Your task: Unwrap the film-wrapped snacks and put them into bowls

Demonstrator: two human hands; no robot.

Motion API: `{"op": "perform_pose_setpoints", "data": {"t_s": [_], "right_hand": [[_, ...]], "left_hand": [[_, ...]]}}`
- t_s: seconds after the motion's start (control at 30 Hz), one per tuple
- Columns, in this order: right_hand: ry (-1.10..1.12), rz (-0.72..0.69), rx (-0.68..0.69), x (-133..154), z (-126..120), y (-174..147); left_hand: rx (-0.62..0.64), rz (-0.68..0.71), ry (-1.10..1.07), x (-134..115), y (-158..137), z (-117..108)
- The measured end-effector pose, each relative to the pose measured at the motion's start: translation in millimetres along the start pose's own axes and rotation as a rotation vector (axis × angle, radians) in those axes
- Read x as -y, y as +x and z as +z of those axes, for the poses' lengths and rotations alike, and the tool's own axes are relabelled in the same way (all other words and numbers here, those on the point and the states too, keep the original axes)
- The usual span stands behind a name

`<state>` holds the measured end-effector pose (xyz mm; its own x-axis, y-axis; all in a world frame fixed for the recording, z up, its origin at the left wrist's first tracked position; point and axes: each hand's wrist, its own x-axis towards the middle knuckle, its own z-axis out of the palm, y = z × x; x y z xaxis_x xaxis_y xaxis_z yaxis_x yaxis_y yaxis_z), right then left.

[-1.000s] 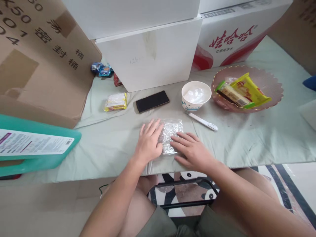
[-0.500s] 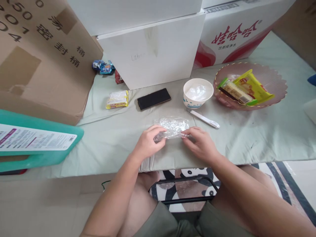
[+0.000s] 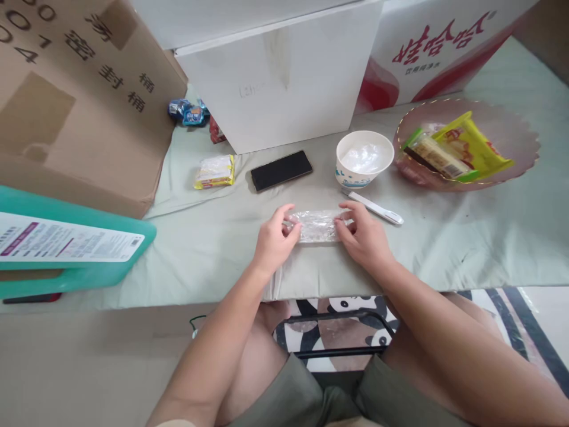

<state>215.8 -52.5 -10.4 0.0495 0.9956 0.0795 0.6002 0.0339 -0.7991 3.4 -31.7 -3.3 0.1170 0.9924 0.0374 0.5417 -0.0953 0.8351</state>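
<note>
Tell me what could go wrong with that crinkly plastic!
First, the clear plastic looks thin, so it might tear or slip between the left hand and the right hand. Second, the slim white tool lies near the right fingers, so it could get knocked, perhaps bumping the white bowl behind it.

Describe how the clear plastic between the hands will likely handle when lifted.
The clear plastic looks thin and crinkled, so it is probably floppy and light. Its glossy glints suggest it may be somewhat slippery.
</note>
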Motion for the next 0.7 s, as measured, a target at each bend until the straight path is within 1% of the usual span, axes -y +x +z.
{"op": "perform_pose_setpoints", "data": {"t_s": [0.1, 0.2, 0.27, 0.33, 0.37, 0.4, 0.43, 0.47, 0.5, 0.53, 0.6, 0.63, 0.7], "right_hand": [[-0.132, -0.088, -0.065, -4.8, 1.9, -0.5], [-0.312, -0.159, -0.103, -8.1, 2.3, -2.2], [-0.401, -0.229, -0.189, -6.9, 1.9, -3.2], [-0.432, -0.364, -0.29, -2.3, 2.3, -5.4], [-0.421, -0.461, -0.297, 0.8, 3.3, -7.4], [-0.4, -0.564, -0.261, 4.0, 4.9, -10.0], [-0.381, -0.651, -0.182, 7.0, 7.1, -13.1], [-0.373, -0.706, -0.076, 9.4, 9.8, -16.5], [-0.38, -0.717, 0.033, 10.9, 12.6, -19.9], [-0.398, -0.684, 0.124, 11.5, 15.2, -22.9], [-0.44, -0.56, 0.237, 10.1, 18.5, -27.2], [-0.451, -0.507, 0.263, 8.7, 18.9, -28.2], [-0.459, -0.445, 0.273, 5.9, 17.5, -28.2]], "left_hand": [[-0.023, 0.031, 0.099, 0.6, 3.1, 4.5], [-0.045, 0.075, 0.269, 1.5, 3.3, 7.2], [-0.073, 0.139, 0.373, 2.0, 1.8, 7.4], [-0.079, 0.22, 0.443, 2.4, 0.1, 6.9], [-0.063, 0.261, 0.464, 2.4, -0.6, 6.5], [-0.034, 0.3, 0.477, 2.4, -0.9, 6.1], [0.006, 0.331, 0.488, 2.4, -1.0, 5.8], [0.046, 0.349, 0.499, 2.2, -0.9, 5.6], [0.083, 0.354, 0.51, 2.0, -0.5, 5.4], [0.108, 0.344, 0.523, 1.7, 0.0, 5.2], [0.123, 0.297, 0.548, 0.8, 1.4, 4.5], [0.119, 0.273, 0.553, 0.2, 2.0, 3.7], [0.116, 0.247, 0.546, -0.9, 3.1, 1.4]]}}
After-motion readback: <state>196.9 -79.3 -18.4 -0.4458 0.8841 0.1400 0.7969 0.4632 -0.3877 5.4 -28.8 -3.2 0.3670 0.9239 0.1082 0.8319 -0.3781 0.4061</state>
